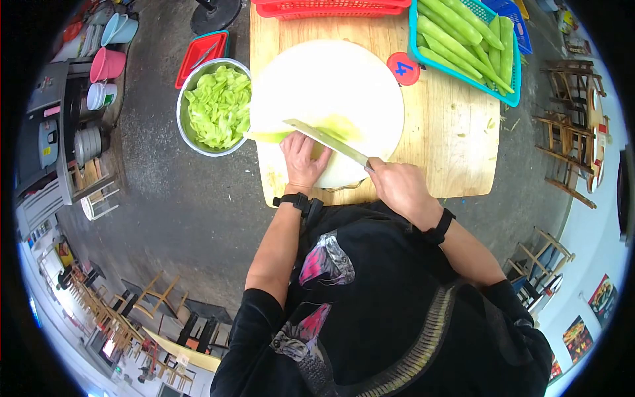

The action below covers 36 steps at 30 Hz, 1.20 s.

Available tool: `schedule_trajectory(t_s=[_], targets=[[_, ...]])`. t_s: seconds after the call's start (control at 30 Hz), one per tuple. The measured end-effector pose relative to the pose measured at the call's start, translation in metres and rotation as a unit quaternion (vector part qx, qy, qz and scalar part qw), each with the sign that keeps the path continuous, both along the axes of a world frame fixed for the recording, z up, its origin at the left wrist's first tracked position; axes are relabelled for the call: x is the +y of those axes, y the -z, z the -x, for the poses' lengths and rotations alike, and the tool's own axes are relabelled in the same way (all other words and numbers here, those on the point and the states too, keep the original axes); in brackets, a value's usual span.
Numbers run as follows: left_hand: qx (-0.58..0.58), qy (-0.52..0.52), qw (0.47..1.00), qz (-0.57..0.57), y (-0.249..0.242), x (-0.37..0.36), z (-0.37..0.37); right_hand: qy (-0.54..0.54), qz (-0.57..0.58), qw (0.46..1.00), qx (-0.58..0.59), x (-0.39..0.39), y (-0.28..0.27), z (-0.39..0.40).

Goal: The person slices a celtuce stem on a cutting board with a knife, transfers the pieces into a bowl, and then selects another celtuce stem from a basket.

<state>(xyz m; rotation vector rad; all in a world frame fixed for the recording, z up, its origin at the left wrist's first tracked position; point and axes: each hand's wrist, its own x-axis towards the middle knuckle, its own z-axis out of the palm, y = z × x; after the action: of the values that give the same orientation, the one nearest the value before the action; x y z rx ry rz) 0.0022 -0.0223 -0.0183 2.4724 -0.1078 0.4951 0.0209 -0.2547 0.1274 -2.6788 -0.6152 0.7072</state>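
My left hand [304, 161] presses with bent fingers on a long pale-green peeled vegetable [264, 137], which lies on a round white cutting board [324, 73]. It looks like a celtuce stem, and its left end sticks out past the board's edge. In my right hand [401, 188] is the handle of a kitchen knife [329, 141]. The blade slants up and left across the board, its tip just above my left fingers. Beyond the blade there is a green tint on the board; glare hides whether pieces lie there.
Left of the wooden table [463, 145] stands a metal bowl [181, 122] of green slices. A teal basket [514, 98] holds several whole stems at the back right. A red basket [331, 9] and a round red number tag [403, 69] are also at the back.
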Motion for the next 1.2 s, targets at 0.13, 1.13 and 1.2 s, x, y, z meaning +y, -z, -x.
schedule_trajectory(t_s=[0.13,1.13,1.2], targets=[[-0.001,-0.007,1.0,0.009,-0.002,-0.001,0.0,0.001,-0.009,1.0,-0.002,-0.001,-0.001,0.002],[-0.014,-0.012,0.999,0.035,-0.007,-0.005,-0.002,0.012,-0.065,0.998,0.007,0.014,0.02,-0.015],[-0.014,-0.022,0.999,0.039,-0.006,-0.005,-0.001,0.017,-0.082,0.996,-0.005,0.012,0.008,-0.012]])
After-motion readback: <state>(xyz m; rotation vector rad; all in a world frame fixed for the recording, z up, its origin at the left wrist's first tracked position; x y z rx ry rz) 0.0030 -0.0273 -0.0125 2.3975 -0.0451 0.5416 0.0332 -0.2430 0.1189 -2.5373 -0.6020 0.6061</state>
